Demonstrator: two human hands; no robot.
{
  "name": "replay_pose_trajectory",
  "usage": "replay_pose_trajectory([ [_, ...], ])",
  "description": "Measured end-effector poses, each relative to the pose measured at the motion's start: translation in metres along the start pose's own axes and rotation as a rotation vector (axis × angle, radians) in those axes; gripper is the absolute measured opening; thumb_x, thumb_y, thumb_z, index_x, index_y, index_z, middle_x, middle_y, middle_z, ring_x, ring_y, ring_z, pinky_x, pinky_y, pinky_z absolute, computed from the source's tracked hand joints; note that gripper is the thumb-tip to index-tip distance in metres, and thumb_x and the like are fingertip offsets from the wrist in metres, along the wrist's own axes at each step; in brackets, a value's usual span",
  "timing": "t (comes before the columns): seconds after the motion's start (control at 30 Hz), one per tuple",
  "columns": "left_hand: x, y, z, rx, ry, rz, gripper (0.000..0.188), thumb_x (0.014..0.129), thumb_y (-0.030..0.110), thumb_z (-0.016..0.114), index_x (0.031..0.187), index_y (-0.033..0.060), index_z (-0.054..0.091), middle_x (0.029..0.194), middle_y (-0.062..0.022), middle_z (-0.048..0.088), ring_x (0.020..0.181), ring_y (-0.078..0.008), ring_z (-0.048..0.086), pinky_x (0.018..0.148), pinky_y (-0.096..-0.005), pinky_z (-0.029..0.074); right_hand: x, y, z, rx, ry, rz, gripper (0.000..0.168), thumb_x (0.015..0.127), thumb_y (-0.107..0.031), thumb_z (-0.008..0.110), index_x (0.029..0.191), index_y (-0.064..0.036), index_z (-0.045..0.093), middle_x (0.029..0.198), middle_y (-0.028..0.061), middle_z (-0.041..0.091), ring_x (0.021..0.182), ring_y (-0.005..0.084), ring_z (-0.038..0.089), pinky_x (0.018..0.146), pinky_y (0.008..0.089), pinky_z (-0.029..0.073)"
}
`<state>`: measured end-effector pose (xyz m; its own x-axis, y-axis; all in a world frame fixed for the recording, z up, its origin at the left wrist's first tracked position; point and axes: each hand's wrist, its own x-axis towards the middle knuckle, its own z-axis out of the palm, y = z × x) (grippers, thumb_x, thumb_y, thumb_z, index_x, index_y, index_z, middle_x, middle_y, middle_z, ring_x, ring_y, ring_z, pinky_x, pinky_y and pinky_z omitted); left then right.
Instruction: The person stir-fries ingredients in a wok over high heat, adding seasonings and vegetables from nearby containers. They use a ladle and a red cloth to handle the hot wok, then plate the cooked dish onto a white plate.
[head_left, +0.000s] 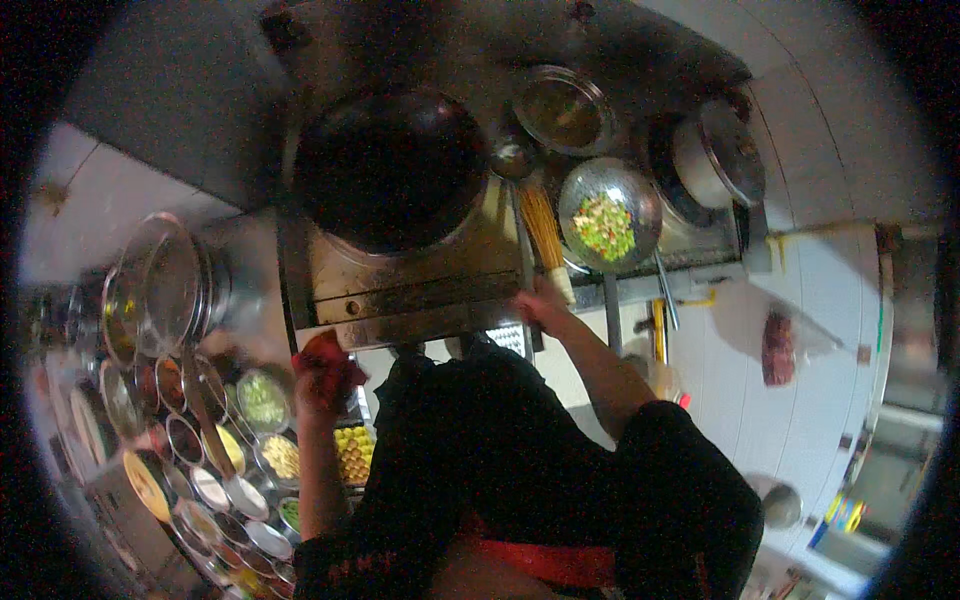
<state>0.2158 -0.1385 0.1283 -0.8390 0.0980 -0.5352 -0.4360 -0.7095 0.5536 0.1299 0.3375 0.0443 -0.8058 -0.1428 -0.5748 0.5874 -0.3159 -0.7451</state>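
Observation:
My left hand (318, 386) is closed around a bunched red cloth (330, 358) at the front left of the stove. With my right hand (541, 306) I grip the handle of a metal ladle (511, 157), whose bowl rests on the stove beside the wok; blur softens the fingers. A bamboo wok brush (541, 221) with a pale bound end lies just right of that handle. The large dark wok (390, 169) sits on the burner ahead of me, its inside in shadow. To the right, a round metal strainer (649, 199) holds chopped green and pale food (604, 226).
Behind the strainer stands a metal basin (525, 101) with liquid. A pot (694, 172) with a tilted lid is farther right. On my left are several ingredient bowls (262, 397), large steel pots (169, 281) and a tray of round yellow food (354, 454). Red meat (778, 349) lies on the right.

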Motion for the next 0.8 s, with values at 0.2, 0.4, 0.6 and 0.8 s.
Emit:
replay_pose_trajectory([
  [0.2, -0.146, -0.042, -0.076, 0.255, 0.522, 0.343, 0.025, 0.086, 0.022, 0.055, 0.105, 0.0059, 0.054, 0.087, -0.0071, 0.060, 0.063, -0.0183, 0.057, 0.052, -0.0337, 0.046, -0.036, -0.094, -0.043, -1.680, 0.361, -0.239, 0.062, 0.086, -0.016, 0.057, 0.146, -0.017, 0.041, 0.091, 0.0149, 0.064, 0.075, 0.0268, 0.063, 0.062, 0.0397, 0.052],
  [0.4, -0.212, 0.013, -0.053, 0.174, 1.101, 0.756, 0.004, 0.081, 0.007, 0.051, 0.078, 0.0042, 0.052, 0.054, -0.0096, 0.050, 0.035, -0.0227, 0.045, 0.034, -0.0336, 0.041, -0.093, -0.148, -0.031, -1.349, 0.451, -0.665, 0.065, 0.092, -0.005, 0.045, 0.153, -0.016, 0.027, 0.146, 0.0183, 0.045, 0.116, 0.0362, 0.056, 0.094, 0.0381, 0.047],
  [0.6, -0.194, 0.070, -0.110, 0.526, 1.291, 0.483, 0.017, 0.087, 0.023, 0.052, 0.095, 0.0090, 0.056, 0.063, -0.0092, 0.059, 0.042, -0.0218, 0.055, 0.039, -0.0355, 0.045, -0.096, -0.124, -0.012, -1.313, 0.414, -0.492, 0.077, 0.082, 0.007, 0.042, 0.153, -0.018, 0.027, 0.140, 0.0160, 0.053, 0.109, 0.0303, 0.062, 0.087, 0.0373, 0.049],
  [0.8, -0.094, 0.106, -0.157, 1.489, 0.995, 0.538, 0.055, 0.079, 0.052, 0.068, 0.117, 0.0124, 0.059, 0.101, -0.0141, 0.068, 0.089, -0.0338, 0.065, 0.076, -0.0415, 0.051, -0.076, -0.101, -0.062, -1.530, 0.394, -0.753, 0.072, 0.086, -0.003, 0.046, 0.153, -0.006, 0.019, 0.134, 0.0218, 0.056, 0.112, 0.0330, 0.062, 0.085, 0.0365, 0.050],
])
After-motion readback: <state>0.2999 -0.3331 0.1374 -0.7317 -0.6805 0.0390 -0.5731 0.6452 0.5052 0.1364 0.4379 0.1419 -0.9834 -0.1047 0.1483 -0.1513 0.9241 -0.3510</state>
